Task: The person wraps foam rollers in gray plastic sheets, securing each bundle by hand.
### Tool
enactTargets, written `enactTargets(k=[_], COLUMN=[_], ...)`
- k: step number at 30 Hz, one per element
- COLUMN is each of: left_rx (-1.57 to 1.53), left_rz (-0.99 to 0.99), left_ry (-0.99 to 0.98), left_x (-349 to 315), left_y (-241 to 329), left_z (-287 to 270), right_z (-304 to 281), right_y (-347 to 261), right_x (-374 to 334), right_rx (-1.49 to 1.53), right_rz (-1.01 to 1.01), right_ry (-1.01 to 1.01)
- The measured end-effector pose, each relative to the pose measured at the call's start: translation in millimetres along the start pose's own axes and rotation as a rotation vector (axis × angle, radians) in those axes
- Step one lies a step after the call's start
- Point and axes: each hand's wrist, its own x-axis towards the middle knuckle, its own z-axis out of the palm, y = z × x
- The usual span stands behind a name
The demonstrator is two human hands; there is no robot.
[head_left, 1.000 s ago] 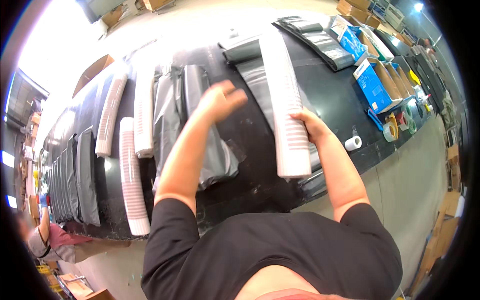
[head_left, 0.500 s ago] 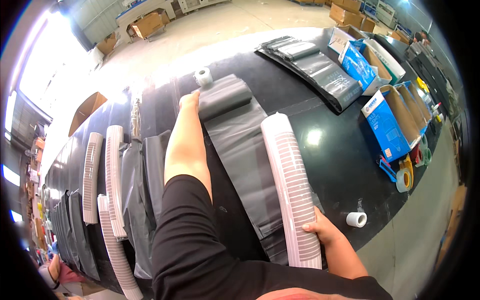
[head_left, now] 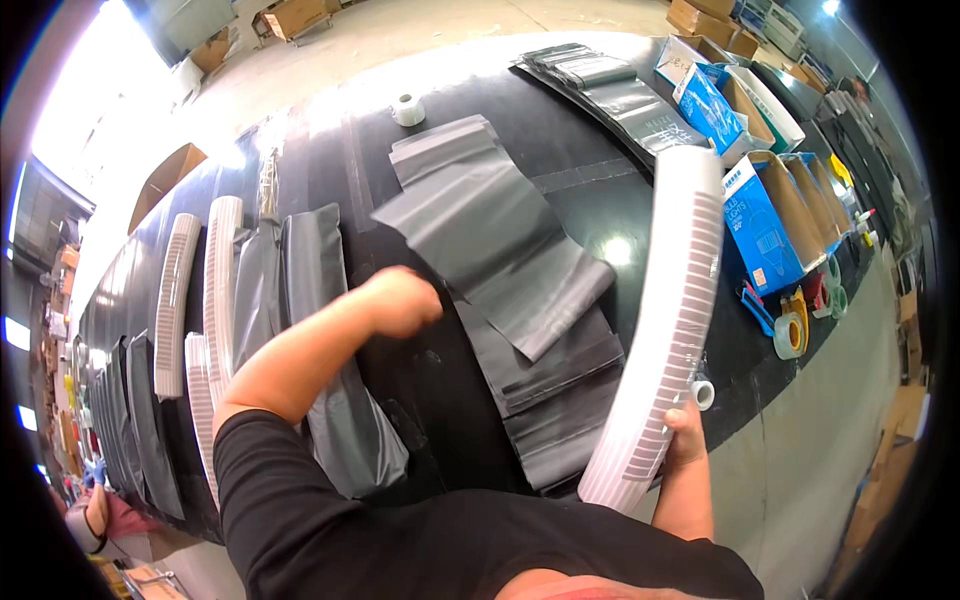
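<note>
My right hand [head_left: 686,438] grips the lower end of a long white roll-shaped stack [head_left: 675,300] with brown stripes, wrapped in clear film; it looks like nested paper cups. The stack is raised and tilted, its top leaning right. My left hand [head_left: 403,302] is closed, close to the left edge of a loose grey plastic bag [head_left: 490,235]. Whether any film is pinched in those fingers is hidden. That bag lies partly unfolded and skewed over more grey bags [head_left: 560,400] on the black table [head_left: 400,390]. Beside my left arm lies a filled grey bag [head_left: 315,260].
More striped stacks [head_left: 178,300] lie on the left. A clear tape roll [head_left: 408,110] stands at the far edge; another white roll [head_left: 703,395] is by my right hand. Blue cartons [head_left: 765,225], a tape dispenser [head_left: 790,335] and a bag pile [head_left: 610,95] occupy the right. Another person's arm [head_left: 97,505] shows far left.
My left hand has come back toward me from the far end of the bags, and the top bag has unfolded and skewed. My right hand has lifted the striped stack up and rightward.
</note>
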Motion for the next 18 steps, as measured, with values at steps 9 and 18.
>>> enactTargets(k=[9,18], left_rx=[-1.218,-0.274], left_rz=[-1.219,-0.860], left_ry=[0.628,0.506], left_x=[85,147], left_y=[-114,-36], left_z=[-7,-17], right_z=[-3,-14], right_y=[1,19], right_x=[-18,-9], right_rx=[0.038,0.066], right_rz=[0.055,0.109], right_ry=[-0.067,-0.125])
